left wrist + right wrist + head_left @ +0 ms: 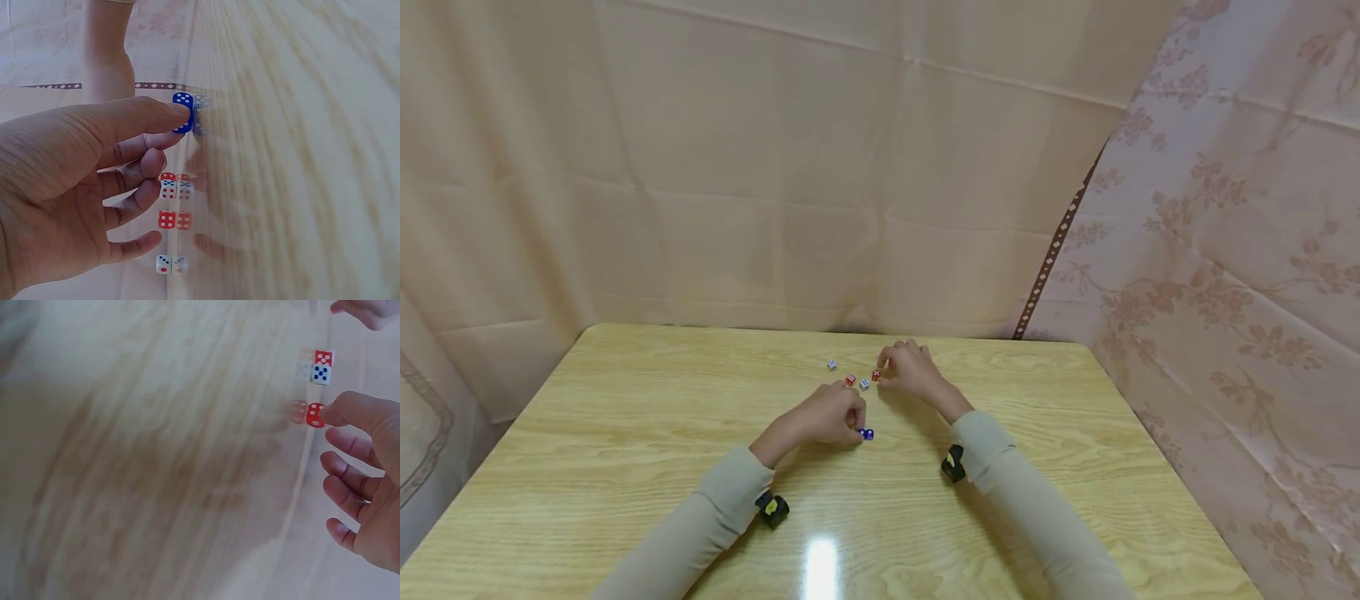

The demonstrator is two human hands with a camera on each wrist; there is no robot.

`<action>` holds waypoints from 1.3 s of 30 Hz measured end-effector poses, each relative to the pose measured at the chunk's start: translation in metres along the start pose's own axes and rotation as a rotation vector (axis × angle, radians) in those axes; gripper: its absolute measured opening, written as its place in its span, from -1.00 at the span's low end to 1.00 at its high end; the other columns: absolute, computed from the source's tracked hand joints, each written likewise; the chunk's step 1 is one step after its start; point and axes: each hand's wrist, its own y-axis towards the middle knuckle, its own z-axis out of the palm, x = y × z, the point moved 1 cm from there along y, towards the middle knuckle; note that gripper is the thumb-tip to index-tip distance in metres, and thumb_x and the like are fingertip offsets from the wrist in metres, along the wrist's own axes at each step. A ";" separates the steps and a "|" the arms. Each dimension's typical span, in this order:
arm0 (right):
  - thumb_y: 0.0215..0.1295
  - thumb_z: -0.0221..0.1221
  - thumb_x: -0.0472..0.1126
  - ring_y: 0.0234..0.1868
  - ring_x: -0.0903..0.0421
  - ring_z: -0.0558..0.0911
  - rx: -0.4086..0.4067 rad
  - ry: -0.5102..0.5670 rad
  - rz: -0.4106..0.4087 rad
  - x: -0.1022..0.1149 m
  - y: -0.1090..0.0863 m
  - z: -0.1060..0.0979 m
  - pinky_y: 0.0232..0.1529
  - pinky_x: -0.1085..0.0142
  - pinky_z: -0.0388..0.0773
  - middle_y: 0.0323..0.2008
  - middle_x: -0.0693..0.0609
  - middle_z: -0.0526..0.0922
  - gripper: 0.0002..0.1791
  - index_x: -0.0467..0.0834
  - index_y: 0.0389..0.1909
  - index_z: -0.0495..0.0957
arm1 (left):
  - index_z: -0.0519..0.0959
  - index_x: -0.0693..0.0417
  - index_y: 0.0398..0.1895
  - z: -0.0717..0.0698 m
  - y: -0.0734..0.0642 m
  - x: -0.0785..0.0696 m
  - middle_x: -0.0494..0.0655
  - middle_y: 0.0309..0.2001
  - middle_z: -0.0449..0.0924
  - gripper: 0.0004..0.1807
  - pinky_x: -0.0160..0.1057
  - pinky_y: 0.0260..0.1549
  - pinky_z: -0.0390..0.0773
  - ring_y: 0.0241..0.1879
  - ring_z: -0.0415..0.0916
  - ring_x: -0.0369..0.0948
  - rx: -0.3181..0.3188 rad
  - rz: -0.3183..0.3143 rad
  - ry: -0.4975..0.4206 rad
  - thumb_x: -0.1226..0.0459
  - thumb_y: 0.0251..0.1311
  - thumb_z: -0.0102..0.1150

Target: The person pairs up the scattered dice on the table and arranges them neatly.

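Note:
Near the middle of the table, my left hand pinches blue dice between thumb and index finger. They look like two side by side, partly covered by the thumb in the left wrist view. Farther back, my right hand has its thumb and index finger on a red die, its other fingers loosely bent. Between the hands sit another red die and a white die with blue pips. A second white die lies farther back to the left.
The wooden table mirrors the dice faintly and shows a bright light reflection near its front. Beige curtain hangs behind its far edge, with flowered cloth along the right. Both wrists carry small black cameras.

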 end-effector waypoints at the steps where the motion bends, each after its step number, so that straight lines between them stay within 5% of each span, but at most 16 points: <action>1: 0.18 0.42 -0.21 -0.11 0.01 0.47 -0.001 0.002 0.001 -0.001 0.000 0.001 -0.03 0.09 0.26 -0.26 -0.03 0.63 -0.77 -0.13 -0.17 0.67 | 0.62 -0.10 -0.55 0.000 0.000 0.000 -0.27 -0.48 0.51 -0.80 -0.18 -0.17 0.29 -0.29 0.32 -0.24 0.001 -0.002 -0.003 0.24 0.02 0.54; 22: 0.18 0.38 -0.23 -0.14 0.03 0.46 -0.005 0.035 -0.004 -0.008 0.004 0.011 -0.01 0.10 0.27 -0.32 0.03 0.62 -0.87 -0.08 -0.28 0.64 | 0.63 -0.10 -0.55 0.000 0.000 0.000 -0.25 -0.48 0.51 -0.80 -0.17 -0.19 0.26 -0.30 0.31 -0.23 0.006 -0.007 -0.034 0.24 0.04 0.53; 39: 0.20 0.41 -0.17 -0.16 0.06 0.47 0.008 0.032 -0.017 -0.007 -0.002 0.000 -0.05 0.14 0.25 -0.33 0.04 0.64 -0.87 -0.07 -0.29 0.66 | 0.63 -0.08 -0.56 -0.002 -0.003 -0.003 -0.25 -0.50 0.52 -0.80 -0.23 -0.24 0.26 -0.33 0.31 -0.25 -0.015 0.018 -0.023 0.26 0.02 0.53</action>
